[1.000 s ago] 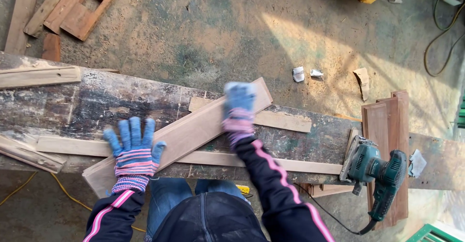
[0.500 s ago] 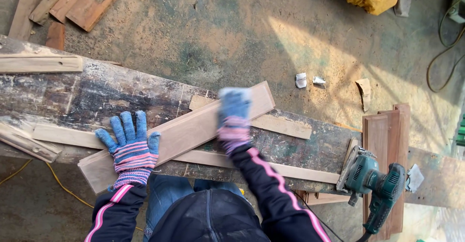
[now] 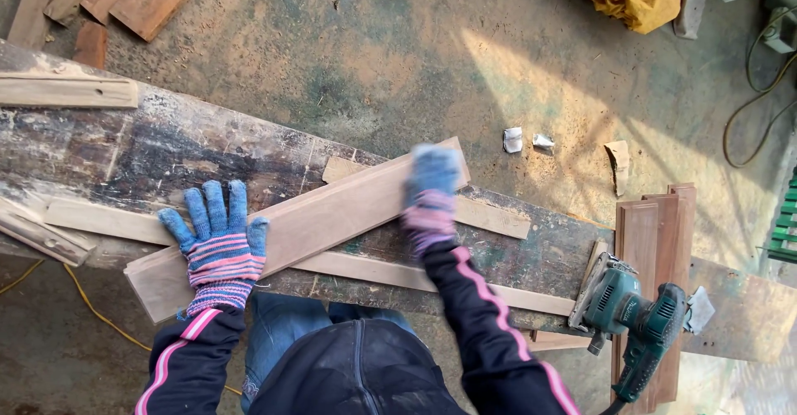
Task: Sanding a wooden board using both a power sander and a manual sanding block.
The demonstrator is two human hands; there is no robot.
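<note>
While the left hand (image 3: pixel 217 245) lies flat with fingers spread wide on the near end of a smooth, pale brown wooden plank (image 3: pixel 315 220), the right hand (image 3: pixel 432 195) sits blurred on the plank's far end; whether it grips anything I cannot tell. Both wear blue knitted gloves with pink striped cuffs. That plank lies diagonally, 8 o'clock to 2 o'clock, across thin wooden strips (image 3: pixel 465 286) on a scarred, dark worktop (image 3: pixel 166 153). At 4 o'clock a green electric sander (image 3: pixel 635 319) rests beside stacked reddish boards (image 3: pixel 660 224).
</note>
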